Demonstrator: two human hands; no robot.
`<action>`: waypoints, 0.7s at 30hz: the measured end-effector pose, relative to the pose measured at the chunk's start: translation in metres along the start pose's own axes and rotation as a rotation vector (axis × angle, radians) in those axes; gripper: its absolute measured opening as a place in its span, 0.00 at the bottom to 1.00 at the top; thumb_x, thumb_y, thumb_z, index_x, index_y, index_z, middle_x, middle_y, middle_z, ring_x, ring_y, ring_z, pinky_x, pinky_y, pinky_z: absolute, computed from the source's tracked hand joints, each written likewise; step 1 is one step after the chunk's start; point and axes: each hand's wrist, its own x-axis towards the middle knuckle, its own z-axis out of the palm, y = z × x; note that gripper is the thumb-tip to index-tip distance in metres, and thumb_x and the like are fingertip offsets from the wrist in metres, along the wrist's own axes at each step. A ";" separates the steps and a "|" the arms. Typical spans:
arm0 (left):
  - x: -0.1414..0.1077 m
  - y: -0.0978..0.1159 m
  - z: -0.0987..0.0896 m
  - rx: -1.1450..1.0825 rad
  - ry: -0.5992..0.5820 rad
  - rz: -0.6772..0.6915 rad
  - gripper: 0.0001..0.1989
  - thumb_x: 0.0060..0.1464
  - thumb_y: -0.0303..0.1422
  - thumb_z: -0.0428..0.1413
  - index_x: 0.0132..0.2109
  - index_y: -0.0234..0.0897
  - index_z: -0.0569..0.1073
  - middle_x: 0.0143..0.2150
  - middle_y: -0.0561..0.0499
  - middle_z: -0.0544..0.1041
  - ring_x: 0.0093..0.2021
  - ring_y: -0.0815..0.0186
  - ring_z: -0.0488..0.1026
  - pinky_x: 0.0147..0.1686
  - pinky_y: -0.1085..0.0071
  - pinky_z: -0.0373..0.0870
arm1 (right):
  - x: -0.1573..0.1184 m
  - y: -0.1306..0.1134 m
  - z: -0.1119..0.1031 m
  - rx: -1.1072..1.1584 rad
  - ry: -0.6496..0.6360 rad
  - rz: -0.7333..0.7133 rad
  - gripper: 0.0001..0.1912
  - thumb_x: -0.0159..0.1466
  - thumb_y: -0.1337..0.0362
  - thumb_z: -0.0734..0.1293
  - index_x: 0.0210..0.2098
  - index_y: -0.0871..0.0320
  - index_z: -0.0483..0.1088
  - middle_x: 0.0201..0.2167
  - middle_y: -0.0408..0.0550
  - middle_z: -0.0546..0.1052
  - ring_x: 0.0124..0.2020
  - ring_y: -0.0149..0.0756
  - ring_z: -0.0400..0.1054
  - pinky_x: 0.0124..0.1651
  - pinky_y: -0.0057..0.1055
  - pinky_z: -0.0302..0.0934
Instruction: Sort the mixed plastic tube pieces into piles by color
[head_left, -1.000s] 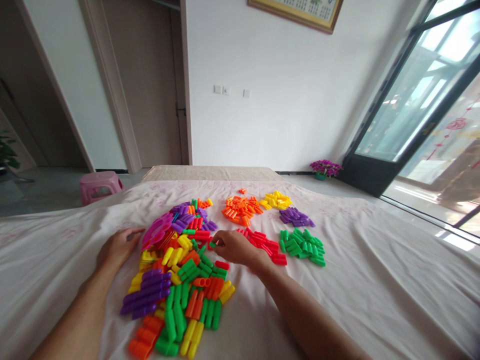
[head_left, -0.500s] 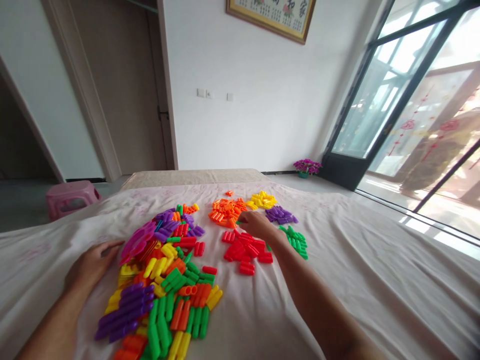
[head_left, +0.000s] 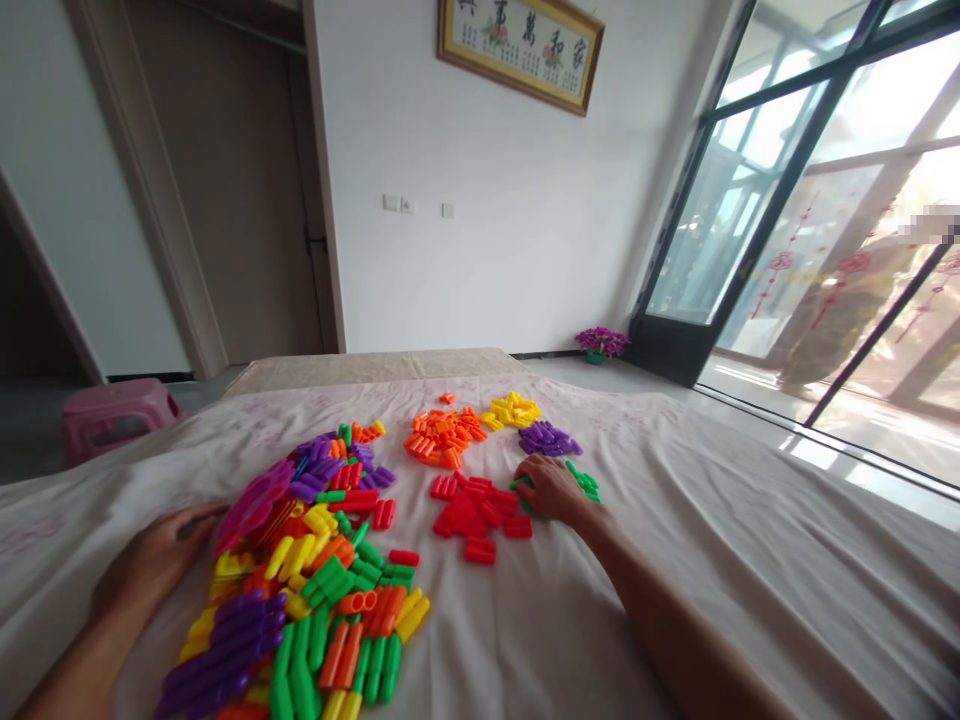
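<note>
My right hand [head_left: 553, 488] is over the green pile [head_left: 589, 482] on the right, its fingers closed around a green plastic building block [head_left: 519, 484] that shows at the fingertips. Part of that pile is hidden under the hand. A heap of red blocks [head_left: 476, 508] lies just left of it. My left hand [head_left: 154, 560] rests on the cloth with fingers loosely apart and nothing visible in them. Its fingertips come close to a flat magenta piece [head_left: 255, 505] at the edge of a large mixed-colour block pile [head_left: 337, 580].
Orange [head_left: 444, 436], yellow [head_left: 514, 410] and purple [head_left: 549, 438] blocks lie in separate heaps farther back. A pale, wrinkled cloth [head_left: 720, 560] covers the surface. A pink stool [head_left: 116, 418] stands at the left, and potted flowers [head_left: 601, 342] sit by the glass door.
My right hand has moved right and nearer, from beside the orange heap to the green pile, with green at its fingertips. The view has shifted slightly; my left hand stays beside the mixed pile.
</note>
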 end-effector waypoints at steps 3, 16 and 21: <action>0.000 -0.003 0.001 -0.118 -0.046 -0.040 0.23 0.56 0.48 0.47 0.48 0.42 0.78 0.52 0.46 0.80 0.55 0.53 0.74 0.53 0.65 0.68 | -0.004 0.006 -0.003 -0.002 0.004 0.007 0.13 0.61 0.66 0.63 0.42 0.56 0.76 0.45 0.51 0.77 0.50 0.42 0.67 0.55 0.34 0.51; -0.005 0.014 -0.007 -0.104 -0.069 -0.110 0.25 0.56 0.49 0.48 0.50 0.39 0.78 0.53 0.42 0.78 0.54 0.51 0.74 0.52 0.62 0.67 | -0.021 -0.042 0.011 -0.066 0.058 -0.123 0.16 0.58 0.73 0.61 0.43 0.57 0.76 0.39 0.52 0.77 0.47 0.42 0.65 0.51 0.34 0.52; -0.008 0.022 -0.011 -0.042 -0.046 -0.113 0.26 0.57 0.48 0.46 0.52 0.40 0.78 0.56 0.43 0.77 0.55 0.53 0.73 0.53 0.64 0.66 | -0.019 -0.052 0.017 -0.018 0.048 -0.089 0.21 0.56 0.75 0.61 0.47 0.57 0.74 0.42 0.51 0.77 0.47 0.41 0.65 0.50 0.33 0.52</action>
